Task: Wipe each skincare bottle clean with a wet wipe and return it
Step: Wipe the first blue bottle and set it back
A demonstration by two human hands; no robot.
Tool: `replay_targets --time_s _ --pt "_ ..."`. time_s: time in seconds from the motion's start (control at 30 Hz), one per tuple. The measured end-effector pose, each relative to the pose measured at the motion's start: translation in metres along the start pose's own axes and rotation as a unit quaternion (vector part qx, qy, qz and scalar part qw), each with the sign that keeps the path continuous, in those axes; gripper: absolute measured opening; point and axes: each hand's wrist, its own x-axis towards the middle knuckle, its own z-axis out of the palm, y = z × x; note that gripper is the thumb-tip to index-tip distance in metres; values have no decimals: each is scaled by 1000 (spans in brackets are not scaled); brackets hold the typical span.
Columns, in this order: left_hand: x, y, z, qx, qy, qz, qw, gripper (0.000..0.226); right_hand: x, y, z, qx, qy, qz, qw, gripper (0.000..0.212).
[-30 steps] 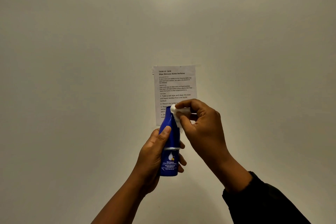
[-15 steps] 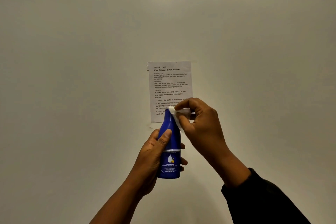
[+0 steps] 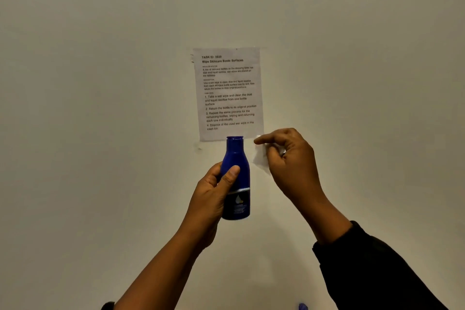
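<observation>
The left hand (image 3: 214,192) wraps around the blue bottle (image 3: 236,158) and holds it upright in the air. The right hand (image 3: 289,161) pinches a white wipe (image 3: 260,158) just beside the bottle's neck. Behind them, a paper (image 3: 229,93) hangs on the wall (image 3: 100,108).

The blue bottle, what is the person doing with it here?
A person grips the blue bottle upright in the left hand, before a wall with a printed task sheet. The right hand pinches a wet wipe beside the bottle's neck, seemingly just clear of it. Wiping looks under way; the bottle is not yet returned.
</observation>
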Motion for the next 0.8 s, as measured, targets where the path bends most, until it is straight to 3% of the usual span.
replay_targets --time_s 0.2,0.43,0.63,0.8 --pt "6 -44 4 59 27 -13 998 26 -20 63 1 9 -71 176 982 17" --pt "3 -135 13 156 28 -76 984 34 -76 149 1 -46 -191 315 929 12" --pt "-18 -238 31 200 6 -169 965 43 -152 231 11 -80 -195 408 888 21" --pt "-37 -324 43 251 0 -222 942 37 -219 295 22 -38 -146 522 840 21"
